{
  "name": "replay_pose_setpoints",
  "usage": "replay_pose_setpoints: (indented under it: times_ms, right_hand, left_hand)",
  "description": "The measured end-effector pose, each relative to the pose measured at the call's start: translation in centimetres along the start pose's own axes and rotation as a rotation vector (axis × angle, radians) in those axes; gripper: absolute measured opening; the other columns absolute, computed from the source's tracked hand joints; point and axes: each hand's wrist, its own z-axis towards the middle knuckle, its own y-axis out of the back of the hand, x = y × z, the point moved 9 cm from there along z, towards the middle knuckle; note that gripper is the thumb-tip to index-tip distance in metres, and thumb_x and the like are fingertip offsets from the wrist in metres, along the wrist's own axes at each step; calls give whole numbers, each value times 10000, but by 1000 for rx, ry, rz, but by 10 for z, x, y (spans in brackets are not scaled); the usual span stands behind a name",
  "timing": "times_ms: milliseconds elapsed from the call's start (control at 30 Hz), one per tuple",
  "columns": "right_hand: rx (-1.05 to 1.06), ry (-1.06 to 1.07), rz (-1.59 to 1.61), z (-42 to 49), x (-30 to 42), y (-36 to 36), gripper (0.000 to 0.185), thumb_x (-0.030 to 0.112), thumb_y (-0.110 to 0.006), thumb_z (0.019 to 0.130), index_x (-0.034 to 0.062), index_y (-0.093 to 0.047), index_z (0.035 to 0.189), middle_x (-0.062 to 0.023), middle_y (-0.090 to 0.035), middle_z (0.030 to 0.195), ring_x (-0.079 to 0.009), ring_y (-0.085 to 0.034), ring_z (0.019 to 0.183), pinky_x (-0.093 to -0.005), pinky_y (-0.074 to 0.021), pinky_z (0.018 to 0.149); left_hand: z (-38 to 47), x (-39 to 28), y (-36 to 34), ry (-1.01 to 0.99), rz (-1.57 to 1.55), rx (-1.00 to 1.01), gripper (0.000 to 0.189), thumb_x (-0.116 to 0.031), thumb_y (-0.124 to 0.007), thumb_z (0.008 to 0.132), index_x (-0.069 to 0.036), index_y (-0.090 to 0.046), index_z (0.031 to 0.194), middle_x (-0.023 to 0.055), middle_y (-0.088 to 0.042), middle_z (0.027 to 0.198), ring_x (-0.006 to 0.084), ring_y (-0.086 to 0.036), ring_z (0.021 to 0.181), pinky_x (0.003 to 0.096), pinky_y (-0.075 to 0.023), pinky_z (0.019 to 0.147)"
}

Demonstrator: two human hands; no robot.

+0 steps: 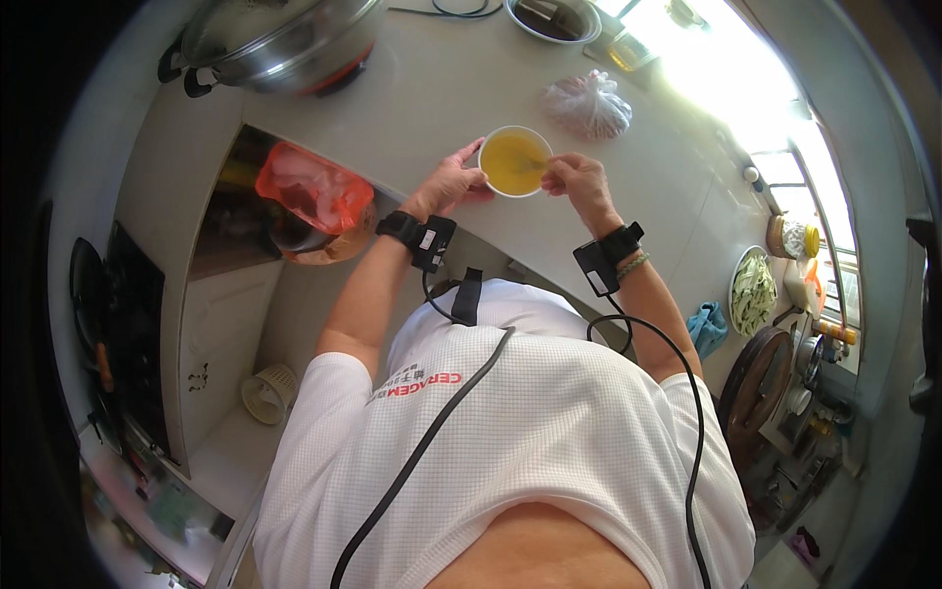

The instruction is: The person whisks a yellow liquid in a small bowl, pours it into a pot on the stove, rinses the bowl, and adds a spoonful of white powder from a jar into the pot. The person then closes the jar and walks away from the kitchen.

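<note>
A white bowl [482, 163] of yellow liquid [508, 163], which looks like beaten egg, is on or just above the pale countertop [441, 96]. My left hand [456, 180] grips its left side, thumb near the rim and fingers around the wall. At the opposite rim, my right hand [578, 180] pinches a thin utensil [531, 163] whose end dips into the liquid. The utensil is blurred, so its exact kind is unclear. Just beyond the bowl lies a knotted clear plastic bag [589, 105] with pinkish contents.
A steel pot [294, 62] stands far left, and a bowl of dark liquid [556, 20] at the back. To the right are a plate of sliced green vegetables [753, 291], a blue cloth [708, 329] and a round wooden board [758, 390]. A red bag [316, 188] sits below the counter edge.
</note>
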Motion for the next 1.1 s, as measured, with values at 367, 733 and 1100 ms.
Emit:
replay_pose_setpoints:
  times_ms: [367,733,1100]
  right_hand:
    - [-124,221,-391,-2,20,6,186,116,-555,980,-20,-678,1006,-62,-689,760,-119,-663,652,-249,-542,587]
    - [133,-52,20,-12,-14,-3,243,151,-561,986,-25,-674,1110,-96,-708,876,-144,-674,758,-258,-546,685]
    - [122,34,-83,-18,3,-13,206,117,-554,979,-8,-678,1084,-74,-700,832,-130,-668,719,-245,-536,639]
  left_hand:
    - [2,2,1,18,-4,8,786,-34,-559,881,-89,-181,1567,94,-608,1211,178,-635,1014,371,-554,883]
    - [5,8,5,29,-4,23,766,-40,-554,898,-101,-188,1568,74,-633,1166,168,-621,1033,380,-542,898]
    - [4,6,5,20,-13,8,755,-53,-564,908,-95,-197,1566,138,-548,1310,196,-608,1087,396,-540,921]
